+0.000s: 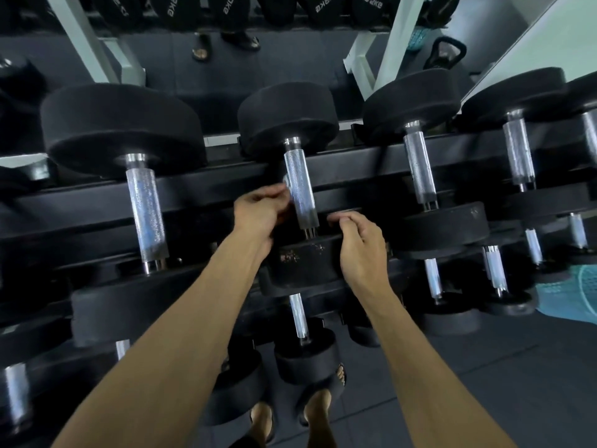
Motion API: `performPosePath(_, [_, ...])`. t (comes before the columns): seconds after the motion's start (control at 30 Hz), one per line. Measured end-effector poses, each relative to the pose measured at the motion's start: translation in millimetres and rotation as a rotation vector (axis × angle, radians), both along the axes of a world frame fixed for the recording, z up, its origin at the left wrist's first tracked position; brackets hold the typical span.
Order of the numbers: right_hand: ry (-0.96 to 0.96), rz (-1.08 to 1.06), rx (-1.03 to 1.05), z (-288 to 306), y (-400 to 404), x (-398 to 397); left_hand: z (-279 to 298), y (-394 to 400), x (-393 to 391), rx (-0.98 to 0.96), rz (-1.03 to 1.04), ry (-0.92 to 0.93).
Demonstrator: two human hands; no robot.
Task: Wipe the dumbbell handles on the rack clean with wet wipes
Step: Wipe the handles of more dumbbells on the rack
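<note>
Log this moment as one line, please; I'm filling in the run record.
step: wiping centre dumbbell handle | left hand: at handle's left side, fingers curled, wipe not clearly visible | right hand: on near weight head

Dumbbells lie side by side across a tiered rack, and at the middle dumbbell's handle the left hand sits left, the right hand lower right.

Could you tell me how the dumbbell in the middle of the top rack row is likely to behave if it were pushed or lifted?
The middle dumbbell probably feels heavy: its black end weights are thick and broad. Its round ends suggest it could roll once off the rack, though here it lies cradled across the rails. The knurled metal handle should resist slipping, less so if wiped wet. The left hand is at that handle.
</note>
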State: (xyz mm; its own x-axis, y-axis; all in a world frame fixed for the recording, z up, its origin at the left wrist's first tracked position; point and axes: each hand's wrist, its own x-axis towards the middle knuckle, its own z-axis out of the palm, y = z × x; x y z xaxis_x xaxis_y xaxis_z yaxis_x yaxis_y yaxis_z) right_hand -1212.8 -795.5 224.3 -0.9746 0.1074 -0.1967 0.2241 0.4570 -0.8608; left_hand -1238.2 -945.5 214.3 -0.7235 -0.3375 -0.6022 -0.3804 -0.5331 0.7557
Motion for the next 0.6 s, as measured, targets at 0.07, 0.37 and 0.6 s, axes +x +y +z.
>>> performPosePath(0.07, [0.006,0.007,0.008,0,0,1,0,-2,2,-0.021,-0.049,0.000])
performPosePath(0.37, [0.039,0.019,-0.006,-7,1,2,-3,4,-21,-0.188,-0.086,-0.073])
performPosePath(0.6, [0.053,0.047,0.009,-7,3,2,2,-9,-35,-0.072,0.056,0.053])
